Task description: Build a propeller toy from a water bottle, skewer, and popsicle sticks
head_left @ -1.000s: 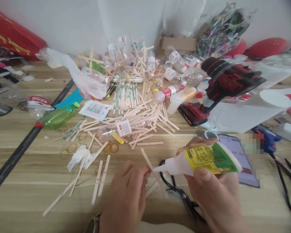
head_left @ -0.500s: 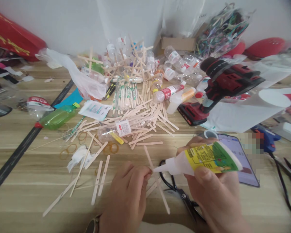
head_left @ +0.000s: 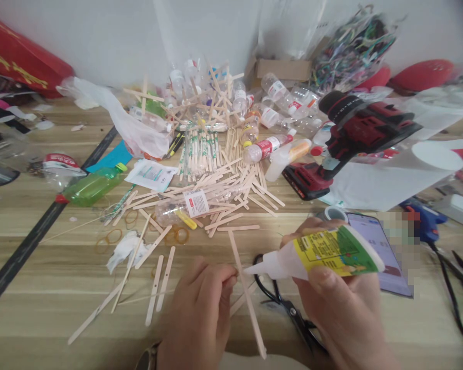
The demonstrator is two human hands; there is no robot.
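Observation:
My left hand (head_left: 204,308) is closed, thumb and fingertips pinched at the middle of a flat wooden craft stick (head_left: 250,303) that slants across the front of the table. My right hand (head_left: 335,298) is wrapped round a glue bottle (head_left: 332,252) with a yellow and green label. The bottle lies almost level, its white nozzle tip at the stick, close to my left fingertips; whether glue comes out is too small to tell. Beneath the held stick another craft stick (head_left: 239,303) shows in part. Black-handled scissors (head_left: 292,311) lie under and beside my right hand.
Several loose craft sticks (head_left: 154,290) lie left of my hands. Behind them are a stick pile (head_left: 250,187), a clear plastic bottle (head_left: 173,209) and a green bottle (head_left: 94,185). A red-black power drill (head_left: 343,139) stands at right, above a phone (head_left: 370,236).
The near end of the held craft stick has swung toward me and slightly left. My left fingertips have shifted slightly left. The glue bottle stays almost in place.

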